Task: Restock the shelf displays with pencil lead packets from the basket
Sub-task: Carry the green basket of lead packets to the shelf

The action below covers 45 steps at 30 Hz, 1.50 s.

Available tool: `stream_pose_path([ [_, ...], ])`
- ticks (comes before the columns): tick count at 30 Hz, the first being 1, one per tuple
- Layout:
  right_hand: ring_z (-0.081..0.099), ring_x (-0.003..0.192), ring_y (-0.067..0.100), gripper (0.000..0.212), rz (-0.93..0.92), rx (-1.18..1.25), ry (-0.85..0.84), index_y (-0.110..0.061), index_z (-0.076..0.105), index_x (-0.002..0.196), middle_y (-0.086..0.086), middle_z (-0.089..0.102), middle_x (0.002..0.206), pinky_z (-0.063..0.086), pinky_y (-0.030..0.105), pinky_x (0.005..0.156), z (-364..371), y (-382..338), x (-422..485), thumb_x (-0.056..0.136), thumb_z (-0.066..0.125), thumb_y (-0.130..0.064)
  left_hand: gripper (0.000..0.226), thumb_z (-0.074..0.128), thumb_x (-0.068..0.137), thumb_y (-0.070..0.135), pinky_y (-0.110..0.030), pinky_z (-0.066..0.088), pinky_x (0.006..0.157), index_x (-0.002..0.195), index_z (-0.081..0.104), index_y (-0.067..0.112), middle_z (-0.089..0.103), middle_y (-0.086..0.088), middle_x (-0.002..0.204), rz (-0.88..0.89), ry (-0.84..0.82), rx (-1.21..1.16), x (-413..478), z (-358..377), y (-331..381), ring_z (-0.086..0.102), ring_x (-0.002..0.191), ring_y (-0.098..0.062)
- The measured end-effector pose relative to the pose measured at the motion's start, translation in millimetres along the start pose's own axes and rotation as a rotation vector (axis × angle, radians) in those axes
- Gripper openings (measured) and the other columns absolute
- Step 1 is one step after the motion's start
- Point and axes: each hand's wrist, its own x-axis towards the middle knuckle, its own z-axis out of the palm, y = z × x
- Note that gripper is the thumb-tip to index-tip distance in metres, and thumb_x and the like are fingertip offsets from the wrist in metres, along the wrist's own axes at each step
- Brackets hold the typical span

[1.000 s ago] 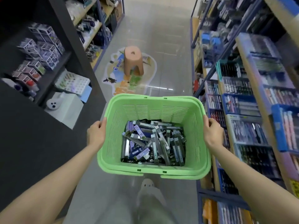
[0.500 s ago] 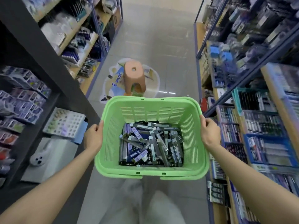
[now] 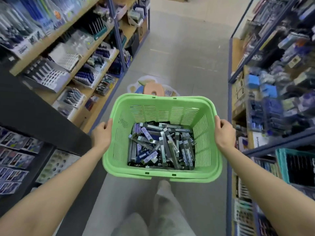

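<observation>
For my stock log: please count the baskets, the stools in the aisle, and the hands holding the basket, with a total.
green basket: 1
orange stool: 1
hands gripping the basket rim: 2, the left hand and the right hand
total: 4

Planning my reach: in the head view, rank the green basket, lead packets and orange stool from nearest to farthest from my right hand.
1. green basket: the right hand grips its right rim.
2. lead packets: inside the basket.
3. orange stool: on the floor, beyond the basket.

"0.3" is read on a dark packet [image 3: 137, 165] at the near edge of the heap in the basket [image 3: 160, 174] — all other print is too blurred to be read.
</observation>
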Motion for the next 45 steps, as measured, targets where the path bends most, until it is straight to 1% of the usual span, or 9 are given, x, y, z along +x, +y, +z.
stream_pose_path([
  [12,0.031,0.052,0.014,0.049,-0.171,-0.076,-0.119,-0.017,0.029,0.059,0.0,0.036,0.057,0.022,0.03,0.048,81.7,-154.0,191.4,0.102,0.033,-0.04,0.053,0.037,0.1,0.046,-0.036,0.029,0.058,0.063,0.041,0.008,0.045,-0.009,0.063,-0.157,0.165,-0.098,154.3,9.6,64.4,0.046,0.066,-0.026],
  [15,0.032,0.052,0.015,0.049,-0.208,-0.08,-0.155,-0.016,0.03,0.059,0.0,0.037,0.057,0.024,0.031,0.05,115.2,-192.8,223.9,0.101,0.033,-0.041,0.063,0.034,0.098,0.052,-0.043,0.045,0.077,0.098,0.061,-0.005,0.064,-0.023,0.095,-0.232,0.187,-0.097,198.1,5.1,60.2,0.059,0.092,-0.038],
  [19,0.032,0.052,0.015,0.049,-0.26,-0.078,-0.22,-0.016,0.03,0.059,0.0,0.037,0.056,0.023,0.032,0.051,159.7,-240.5,256.7,0.101,0.034,-0.039,0.052,0.033,0.098,0.053,-0.043,0.045,0.07,0.087,0.057,0.008,0.065,-0.022,0.088,-0.27,0.223,-0.119,247.4,-6.6,55.6,0.061,0.083,-0.035],
  [22,0.035,0.054,0.019,0.049,-0.304,-0.086,-0.278,-0.013,0.034,0.06,0.003,0.04,0.058,0.024,0.033,0.05,193.0,-275.8,279.6,0.102,0.034,-0.038,0.05,0.035,0.101,0.044,-0.037,0.033,0.063,0.085,0.056,0.002,0.059,-0.019,0.081,-0.331,0.272,-0.1,275.7,-18.0,56.6,0.056,0.079,-0.034],
  [25,0.041,0.063,0.027,0.049,-0.342,-0.125,-0.337,-0.006,0.045,0.069,0.011,0.047,0.066,0.028,0.035,0.056,225.9,-305.7,303.3,0.102,0.033,-0.04,0.053,0.036,0.1,0.045,-0.035,0.035,0.067,0.104,0.061,-0.002,0.063,-0.019,0.095,-0.39,0.301,-0.112,299.6,-23.9,51.8,0.058,0.087,-0.032],
  [32,0.055,0.07,0.033,0.052,-0.515,-0.147,-0.553,-0.006,0.054,0.078,0.017,0.059,0.074,0.04,0.038,0.061,306.1,-371.5,364.3,0.1,0.029,-0.047,0.04,0.034,0.1,0.046,-0.036,0.036,0.06,0.09,0.059,0.016,0.058,-0.005,0.075,-0.562,0.41,-0.127,334.1,-17.1,48.0,0.055,0.072,-0.027],
  [35,0.054,0.072,0.035,0.049,-0.621,-0.205,-0.645,-0.019,0.044,0.073,0.012,0.057,0.074,0.046,0.043,0.066,331.6,-391.9,380.5,0.097,0.024,-0.057,0.048,0.032,0.101,0.043,-0.037,0.036,0.066,0.1,0.061,0.006,0.064,-0.02,0.092,-0.646,0.441,-0.083,335.8,-9.2,48.7,0.059,0.089,-0.04],
  [37,0.051,0.073,0.032,0.043,-0.693,-0.217,-0.701,-0.015,0.043,0.073,0.009,0.053,0.073,0.04,0.04,0.066,343.9,-410.3,386.4,0.101,0.027,-0.043,0.052,0.031,0.101,0.043,-0.038,0.037,0.068,0.1,0.059,-0.001,0.063,-0.028,0.1,-0.705,0.461,-0.065,335.9,-4.0,46.4,0.058,0.094,-0.043],
  [45,0.047,0.058,0.024,0.045,-0.883,-0.361,-0.792,-0.008,0.047,0.081,0.006,0.05,0.064,0.036,0.037,0.054,400.5,-464.1,384.6,0.102,0.026,-0.041,0.043,0.037,0.101,0.036,-0.038,0.035,0.068,0.078,0.049,0.001,0.062,-0.034,0.092,-0.863,0.613,-0.134,324.6,7.5,33.4,0.058,0.09,-0.047],
])
